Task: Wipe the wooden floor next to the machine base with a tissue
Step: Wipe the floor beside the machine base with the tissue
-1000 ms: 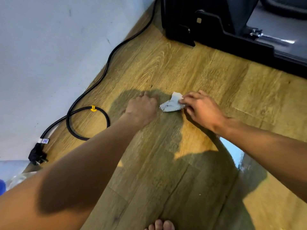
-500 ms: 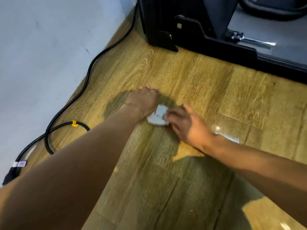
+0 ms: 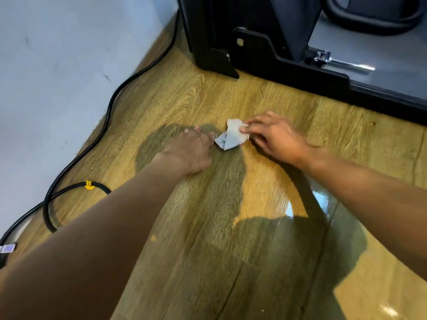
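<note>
The left hand (image 3: 189, 150) is laid flat and open on the wooden floor (image 3: 265, 181), with nothing in its grip. Just beside it, at three o'clock, the tissue (image 3: 230, 138) is crumpled on the floor. It is pinched by the right hand (image 3: 276, 137), the nearer one. The machine base (image 3: 265, 51) is found at twelve o'clock.

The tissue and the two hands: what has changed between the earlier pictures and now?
The right hand swept the tissue left against the left hand, then back right, toward the machine base; it is more unfolded now. Its grip on the tissue never let go. The left hand stayed planted on the wooden floor; the cable did not move.
</note>
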